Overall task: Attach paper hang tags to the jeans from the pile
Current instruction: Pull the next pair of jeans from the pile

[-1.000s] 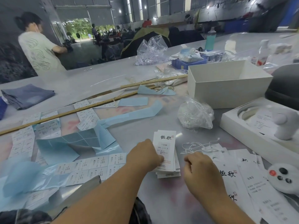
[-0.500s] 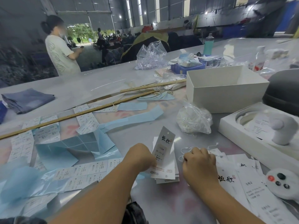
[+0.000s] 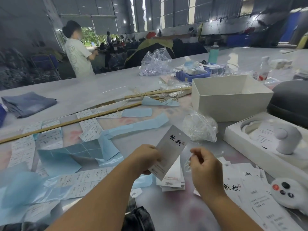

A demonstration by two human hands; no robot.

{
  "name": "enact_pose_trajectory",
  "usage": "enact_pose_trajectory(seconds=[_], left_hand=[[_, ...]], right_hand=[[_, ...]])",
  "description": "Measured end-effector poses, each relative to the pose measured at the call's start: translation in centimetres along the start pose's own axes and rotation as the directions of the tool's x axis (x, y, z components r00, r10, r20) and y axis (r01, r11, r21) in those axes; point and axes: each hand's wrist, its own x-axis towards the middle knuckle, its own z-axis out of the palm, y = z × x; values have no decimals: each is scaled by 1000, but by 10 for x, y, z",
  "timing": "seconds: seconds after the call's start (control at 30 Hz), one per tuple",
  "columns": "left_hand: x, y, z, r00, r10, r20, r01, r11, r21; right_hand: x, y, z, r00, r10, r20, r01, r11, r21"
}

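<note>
Hang tag sits pinched in my left hand, fingers curled round its lower edge, and it tilts up and to the right above the table, printed characters facing me, a small hole near its top corner. My right hand hovers just beside it, fingers curled, pinching a thin white string that loops down below the fingertips. Under both hands lies a stack of tags, and more tags fan out to the right, next to a white controller with a red button. Past the held tag I see a clear bag of strings, then an open white box. To the left, pale blue backing sheets and strips of small labels cover the surface, with two long wooden rulers lying across it. Folded jeans rest far off at the left edge, well apart from my hands. A person in a light shirt stands beyond the table
</note>
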Motion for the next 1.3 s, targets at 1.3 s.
enact_pose_trajectory(seconds=[1.3], left_hand=[[-143,43,-28,912,347,-219,-394,888,-238]], right_hand=[[-24,-139,-71,938,-131,321,-45,872,488]])
